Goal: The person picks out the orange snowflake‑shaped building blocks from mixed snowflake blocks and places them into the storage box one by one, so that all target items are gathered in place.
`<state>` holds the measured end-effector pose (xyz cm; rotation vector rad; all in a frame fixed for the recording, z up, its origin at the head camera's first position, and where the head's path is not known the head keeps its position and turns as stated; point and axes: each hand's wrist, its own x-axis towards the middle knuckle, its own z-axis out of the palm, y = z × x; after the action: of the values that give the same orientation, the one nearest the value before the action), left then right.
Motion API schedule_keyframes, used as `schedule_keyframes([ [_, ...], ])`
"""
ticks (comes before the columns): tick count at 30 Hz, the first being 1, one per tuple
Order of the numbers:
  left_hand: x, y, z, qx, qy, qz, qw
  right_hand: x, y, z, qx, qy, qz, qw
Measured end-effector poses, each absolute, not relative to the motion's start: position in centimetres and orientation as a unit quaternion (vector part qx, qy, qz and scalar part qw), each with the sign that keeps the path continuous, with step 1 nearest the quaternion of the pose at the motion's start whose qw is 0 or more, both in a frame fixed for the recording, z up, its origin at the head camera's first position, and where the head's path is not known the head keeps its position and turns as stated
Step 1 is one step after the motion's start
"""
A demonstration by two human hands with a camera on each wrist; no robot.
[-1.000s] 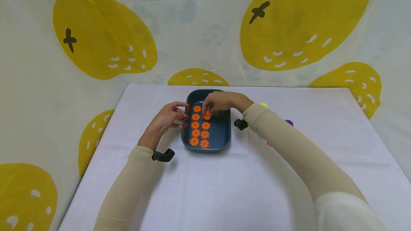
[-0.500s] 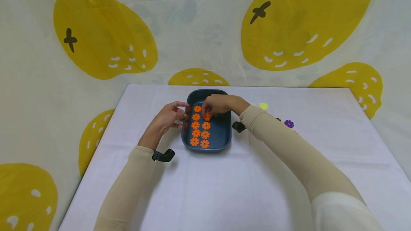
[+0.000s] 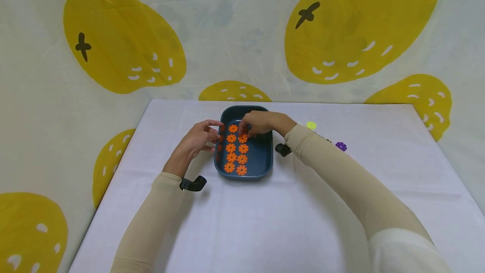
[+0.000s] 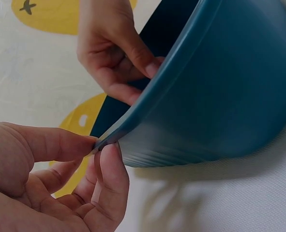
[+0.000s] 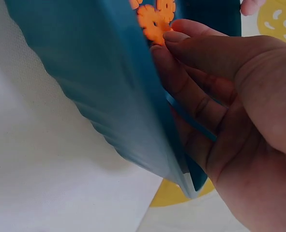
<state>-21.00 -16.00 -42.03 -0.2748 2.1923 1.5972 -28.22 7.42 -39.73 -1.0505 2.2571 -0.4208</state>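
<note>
A dark blue rectangular tray (image 3: 259,161) holds two columns of orange notched, flower-shaped interlocking discs (image 3: 231,148). At its left side my left hand (image 3: 194,140) pinches the rim, the thumb on one side and a finger on the other in the left wrist view, where the tray's wall (image 4: 215,96) fills the right. My right hand (image 3: 259,122) reaches inside over the far right edge. Between its thumb and fingertips it pinches the edge of an orange disc (image 5: 152,23), the top one of the right column. The lower part of that disc shows flat in the head view.
Right of the tray, on the white-covered table (image 3: 242,222), lie a yellow disc (image 3: 311,125) and a purple disc (image 3: 341,146). My right forearm (image 3: 337,176) hides part of that area. A lemon-patterned cloth (image 3: 235,33) hangs behind the table's far edge.
The orange disc under my right fingertips has shifted slightly left and now lies flatter. My right forearm has moved a little, showing the yellow and purple discs. My left hand stays at the rim.
</note>
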Motion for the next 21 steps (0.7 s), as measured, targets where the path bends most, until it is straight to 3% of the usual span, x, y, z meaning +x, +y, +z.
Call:
schedule_keyframes([
  [21, -21.0, -16.0, -42.1, -0.091, 0.785, 0.578, 0.204, -28.4, 11.1, -37.9, -0.396, 0.845, -0.225, 0.282],
])
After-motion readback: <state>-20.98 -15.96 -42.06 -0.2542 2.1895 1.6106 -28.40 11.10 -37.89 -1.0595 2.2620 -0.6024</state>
